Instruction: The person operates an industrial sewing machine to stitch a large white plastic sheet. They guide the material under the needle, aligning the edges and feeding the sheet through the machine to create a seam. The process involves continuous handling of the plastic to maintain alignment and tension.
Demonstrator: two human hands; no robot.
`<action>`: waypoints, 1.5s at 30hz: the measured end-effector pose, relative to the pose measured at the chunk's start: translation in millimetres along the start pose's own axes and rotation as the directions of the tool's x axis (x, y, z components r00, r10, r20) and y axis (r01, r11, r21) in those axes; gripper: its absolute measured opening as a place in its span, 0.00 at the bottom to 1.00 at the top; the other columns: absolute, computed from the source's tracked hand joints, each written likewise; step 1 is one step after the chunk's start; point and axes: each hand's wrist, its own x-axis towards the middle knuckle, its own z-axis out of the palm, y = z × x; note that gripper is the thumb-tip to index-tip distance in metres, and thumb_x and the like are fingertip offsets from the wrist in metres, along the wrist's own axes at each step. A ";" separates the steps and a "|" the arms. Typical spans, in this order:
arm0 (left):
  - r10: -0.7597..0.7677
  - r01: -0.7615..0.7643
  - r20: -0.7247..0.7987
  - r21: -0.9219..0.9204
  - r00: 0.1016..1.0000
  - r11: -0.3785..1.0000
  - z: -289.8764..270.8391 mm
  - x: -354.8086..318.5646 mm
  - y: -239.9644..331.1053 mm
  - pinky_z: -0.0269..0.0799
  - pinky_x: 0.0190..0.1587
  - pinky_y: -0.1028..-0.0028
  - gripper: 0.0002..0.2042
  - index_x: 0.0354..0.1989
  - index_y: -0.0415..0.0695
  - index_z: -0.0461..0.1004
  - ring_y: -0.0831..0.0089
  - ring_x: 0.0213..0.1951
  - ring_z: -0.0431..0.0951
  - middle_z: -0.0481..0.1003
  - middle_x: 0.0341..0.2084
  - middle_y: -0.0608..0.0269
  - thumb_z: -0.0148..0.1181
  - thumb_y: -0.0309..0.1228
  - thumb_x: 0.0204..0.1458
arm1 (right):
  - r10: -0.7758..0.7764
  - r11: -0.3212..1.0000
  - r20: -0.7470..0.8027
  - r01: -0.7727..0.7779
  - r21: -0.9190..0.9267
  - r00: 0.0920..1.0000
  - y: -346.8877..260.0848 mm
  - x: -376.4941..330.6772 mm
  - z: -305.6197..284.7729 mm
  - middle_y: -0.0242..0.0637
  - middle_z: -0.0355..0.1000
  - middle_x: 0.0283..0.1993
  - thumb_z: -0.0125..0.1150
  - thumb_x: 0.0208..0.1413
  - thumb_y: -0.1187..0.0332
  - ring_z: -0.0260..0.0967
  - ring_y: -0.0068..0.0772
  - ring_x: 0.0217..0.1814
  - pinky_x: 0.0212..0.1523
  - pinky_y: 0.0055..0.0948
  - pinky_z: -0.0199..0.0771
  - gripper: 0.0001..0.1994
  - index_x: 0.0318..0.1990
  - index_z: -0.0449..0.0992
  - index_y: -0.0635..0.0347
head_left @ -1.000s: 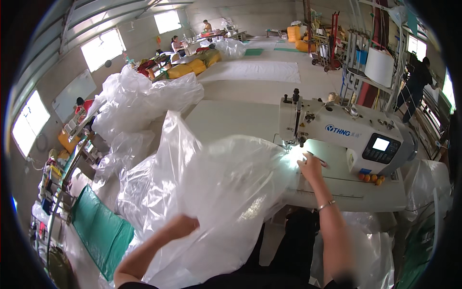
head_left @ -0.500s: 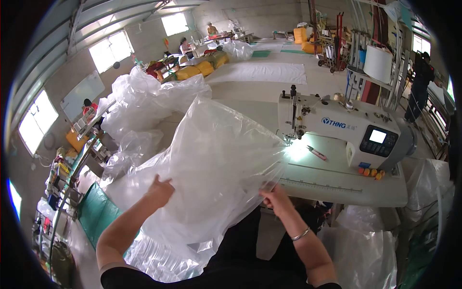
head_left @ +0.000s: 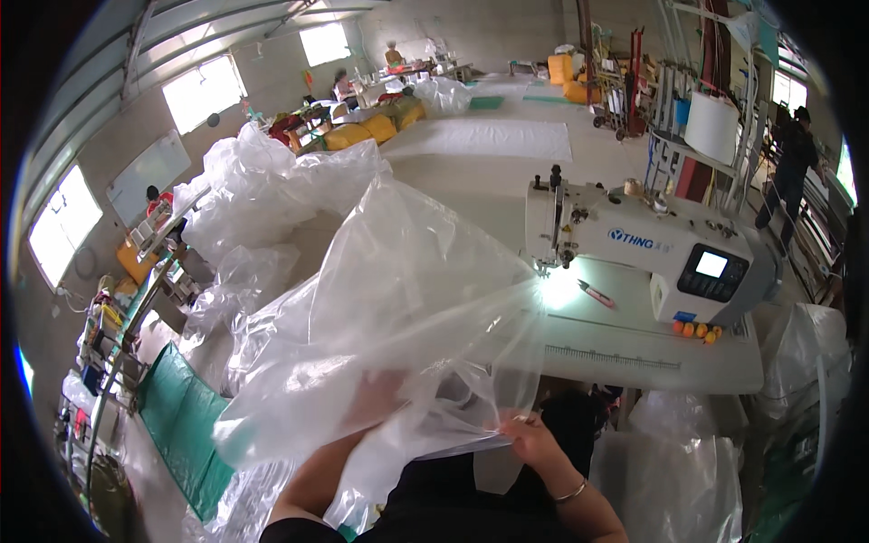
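A large sheet of clear plastic film (head_left: 425, 262) stretches from under the needle of a white sewing machine (head_left: 625, 226) across to my lap. Pinched in my right hand (head_left: 532, 441), with a bracelet at the wrist, is the film's near edge, just in front of the machine table. My left hand (head_left: 380, 391) is beneath the film and shows only as a blur through it, so its fingers cannot be made out. Folds fan out from the lit needle area toward both hands.
On the machine table (head_left: 634, 362) lie a small red-and-black tool (head_left: 596, 294) and several small orange items (head_left: 695, 330). More bunched plastic (head_left: 262, 190) is heaped at the left, above a green sheet (head_left: 181, 425). A person in dark clothes (head_left: 794, 172) stands at the far right.
My right hand has drawn the film's edge down toward my lap. My left hand has moved right and is now under the film, which has folded over it.
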 end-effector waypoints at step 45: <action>0.255 -0.223 -0.019 -0.552 0.967 0.804 -169.8 8.4 36.9 0.75 0.43 0.67 0.13 0.45 0.43 0.77 0.59 0.41 0.79 0.79 0.38 0.58 0.63 0.27 0.49 | 0.386 0.358 0.191 0.045 -0.933 0.903 -30.3 45.2 23.1 0.36 0.76 0.24 0.59 0.57 0.58 0.73 0.35 0.25 0.32 0.30 0.71 0.15 0.29 0.77 0.62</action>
